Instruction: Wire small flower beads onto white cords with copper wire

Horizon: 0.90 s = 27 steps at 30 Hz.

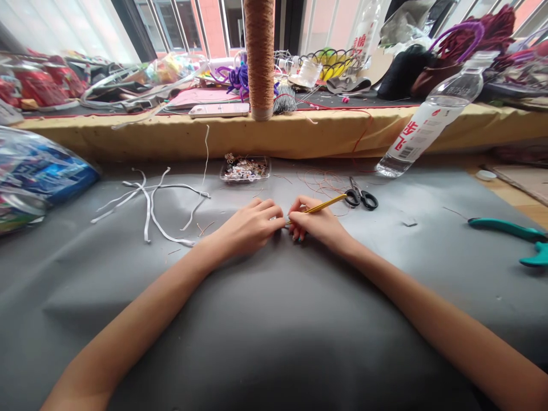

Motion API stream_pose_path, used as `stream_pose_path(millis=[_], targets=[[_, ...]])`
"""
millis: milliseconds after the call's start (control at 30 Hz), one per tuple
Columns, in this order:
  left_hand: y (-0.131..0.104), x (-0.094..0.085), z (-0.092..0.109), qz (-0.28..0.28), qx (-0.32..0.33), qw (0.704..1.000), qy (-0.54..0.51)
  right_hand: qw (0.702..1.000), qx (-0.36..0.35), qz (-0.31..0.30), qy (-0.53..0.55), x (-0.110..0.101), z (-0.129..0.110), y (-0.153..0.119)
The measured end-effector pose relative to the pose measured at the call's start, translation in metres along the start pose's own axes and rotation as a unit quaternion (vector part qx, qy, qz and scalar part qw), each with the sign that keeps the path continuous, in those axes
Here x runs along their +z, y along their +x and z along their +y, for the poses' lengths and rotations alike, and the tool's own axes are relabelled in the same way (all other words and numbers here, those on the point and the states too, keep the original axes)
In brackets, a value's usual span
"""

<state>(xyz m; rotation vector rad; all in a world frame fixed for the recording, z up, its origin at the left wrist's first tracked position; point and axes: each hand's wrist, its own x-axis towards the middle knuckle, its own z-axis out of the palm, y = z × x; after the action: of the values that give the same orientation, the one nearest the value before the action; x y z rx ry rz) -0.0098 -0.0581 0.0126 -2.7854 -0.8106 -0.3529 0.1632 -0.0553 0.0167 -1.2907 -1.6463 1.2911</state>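
Note:
My right hand [314,222] is closed in a pen-like grip around a slim gold-coloured tool [327,204]. Its thin end points left to the fingertips of my left hand; whether it is a crochet hook or tweezers I cannot tell. My left hand [254,225] is bent with its fingers pinched together, and whatever they hold is hidden. A small clear tray [245,169] of beads and tiny charms lies just beyond my hands. Thin reddish-brown wire or thread [319,181] is loosely coiled near black-handled scissors [362,197], right of the tray.
White cords [152,208] lie at left, beside a blue plastic package [51,168]. A water bottle [436,111] leans at right; teal-handled pliers [509,227] lie at the right edge. Behind, a cluttered ledge holds a phone [219,109] and a cord-wrapped post [259,57].

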Motion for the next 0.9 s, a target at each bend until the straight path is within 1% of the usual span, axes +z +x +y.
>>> stream_pose_path(millis=[133,267,400,533,600,667,767,833,900], targets=[[0.002,0.003,0.002,0.007,-0.033,0.999,-0.012,1.000,-0.016,-0.020,-0.005,-0.002,0.000,-0.001],[0.004,0.006,0.007,-0.015,-0.070,0.997,-0.036,0.999,-0.043,-0.029,-0.015,0.000,0.002,-0.004],[0.005,0.007,0.011,-0.023,-0.091,0.993,-0.068,0.993,-0.098,0.001,-0.060,0.004,0.004,-0.008],[0.004,0.008,0.009,-0.012,-0.097,0.989,-0.113,0.980,-0.148,0.033,-0.126,0.008,0.003,-0.011],[0.004,0.008,0.006,-0.006,-0.104,0.985,-0.141,0.973,-0.164,0.039,-0.160,0.008,0.002,-0.011],[0.004,0.007,0.003,-0.005,-0.116,0.979,-0.168,0.968,-0.171,0.030,-0.179,0.006,0.001,-0.009],[0.004,0.003,0.000,-0.017,-0.153,0.966,-0.207,0.976,-0.148,0.014,-0.157,-0.002,-0.001,-0.005],[0.004,0.001,-0.002,-0.028,-0.182,0.957,-0.224,0.983,-0.135,0.035,-0.117,-0.008,-0.003,-0.002],[0.004,0.000,-0.003,-0.036,-0.196,0.952,-0.230,0.984,-0.142,0.067,-0.084,-0.013,-0.005,-0.001]])
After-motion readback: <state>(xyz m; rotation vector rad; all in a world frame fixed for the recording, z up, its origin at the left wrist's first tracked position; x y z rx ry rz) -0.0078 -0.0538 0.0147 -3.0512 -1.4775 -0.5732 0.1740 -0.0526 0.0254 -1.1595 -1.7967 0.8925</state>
